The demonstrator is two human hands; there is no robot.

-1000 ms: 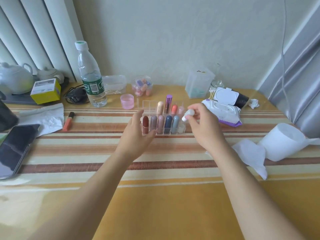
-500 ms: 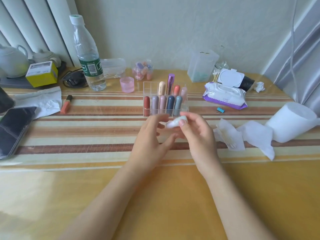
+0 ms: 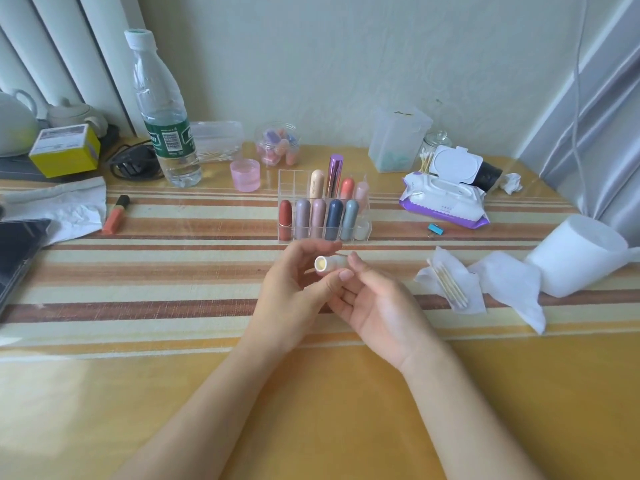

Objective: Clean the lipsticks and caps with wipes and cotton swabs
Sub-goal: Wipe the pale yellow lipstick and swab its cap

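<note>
- Head view: a white lipstick tube (image 3: 330, 264) is held above the striped table (image 3: 173, 271), just in front of the clear organizer (image 3: 287, 178), with its open end turned toward the camera and a pale, creamy core visible inside the rim.
- The tube is pinched from both sides. The left hand (image 3: 294, 292) is curled round the open end, fingers above and thumb below. The right hand (image 3: 377, 306) lies palm up, its fingertips closed on the far end of the barrel.
- The other lipsticks are stood upright in the organizer's compartments. A short white piece (image 3: 362, 232) sits in the front right compartment; whether it is this tube's cap cannot be told.
- The opened wipes pack (image 3: 443, 202) lies to the right of the organizer. Cotton swabs (image 3: 450, 289) are laid on an unfolded wipe (image 3: 474, 303), near the right hand.
- The tube is judged to be light and stiff, with a smooth plastic shell that is likely to slip once wetted by a wipe.
- The core is judged to be soft and waxy, easily dented or smeared, so it is best left untouched by fingers.
- Hold is best taken on the barrel toward the closed end, so that the rim stays free for a swab. A light pinch is judged to be enough.
</note>
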